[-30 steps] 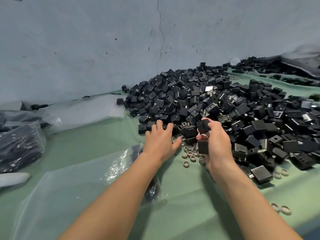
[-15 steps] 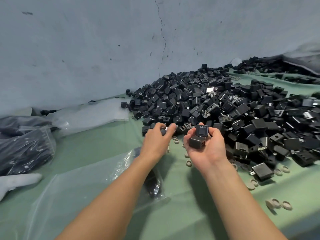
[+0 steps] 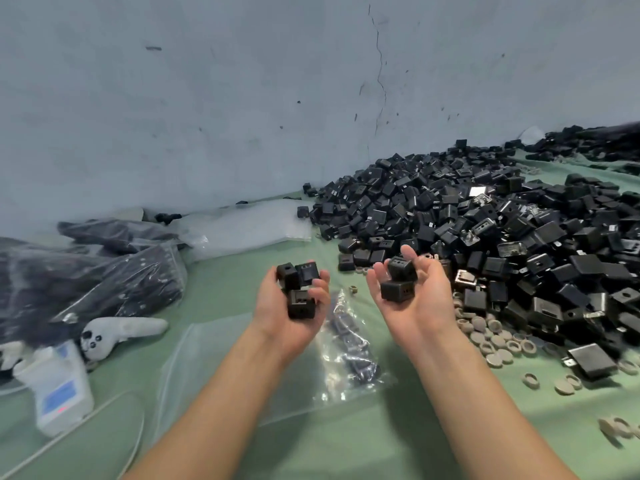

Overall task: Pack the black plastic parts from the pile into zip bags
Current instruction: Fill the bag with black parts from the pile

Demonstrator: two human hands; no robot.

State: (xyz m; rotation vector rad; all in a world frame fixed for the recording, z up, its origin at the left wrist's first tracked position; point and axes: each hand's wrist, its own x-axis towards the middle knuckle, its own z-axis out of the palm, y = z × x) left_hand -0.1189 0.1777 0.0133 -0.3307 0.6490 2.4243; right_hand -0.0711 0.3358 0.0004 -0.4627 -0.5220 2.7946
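Both hands, palm up, carry black parts between the pile and an open-lying zip bag.

The left hand [image 3: 275, 315] holds three black parts [image 3: 300, 301], its fingers curled round them; the right hand [image 3: 424, 306] cups two black parts [image 3: 397, 288], one on top of the other, with the thumb raised and the fingers bent up beside them; the big pile [image 3: 485, 230] of the same parts lies on the green cloth [image 3: 433, 427] to the right, against the wall, just beyond the right hand; a clear zip bag [image 3: 214, 358] lies flat on the cloth under the wrists, with a few dark parts already inside at its right end; grey rings [image 3: 485, 336] are scattered at the near edge of the pile; filled bags [image 3: 86, 275] are at the left, with a white bottle [image 3: 59, 388] and a small plush toy [image 3: 117, 332] near them.
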